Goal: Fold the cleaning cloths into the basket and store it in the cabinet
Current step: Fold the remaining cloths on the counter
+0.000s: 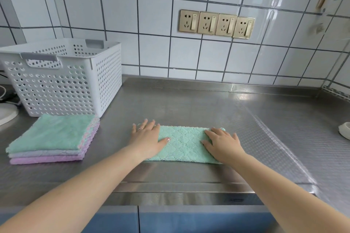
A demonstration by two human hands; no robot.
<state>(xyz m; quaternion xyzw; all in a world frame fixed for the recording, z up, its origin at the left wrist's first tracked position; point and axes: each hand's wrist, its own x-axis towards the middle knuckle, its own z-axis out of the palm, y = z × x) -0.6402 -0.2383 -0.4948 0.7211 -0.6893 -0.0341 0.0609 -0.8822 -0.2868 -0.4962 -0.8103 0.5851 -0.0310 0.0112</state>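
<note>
Steel counter point(189, 104) under a tiled wall with sockets point(216, 24). Green cloth point(184, 144) lies mid-counter as a long strip, apparently folded once. Left hand point(146, 137) presses flat on its left end, right hand point(220, 143) flat on its right end; fingers straight, hands apart, gripping nothing. Stack point(55, 138) of unfolded cloths sits left, touching the white basket point(64, 79), whose inside is hidden. Step judged: smoothing the first fold. Next move likely needs one end pinched and brought across to the other
</note>
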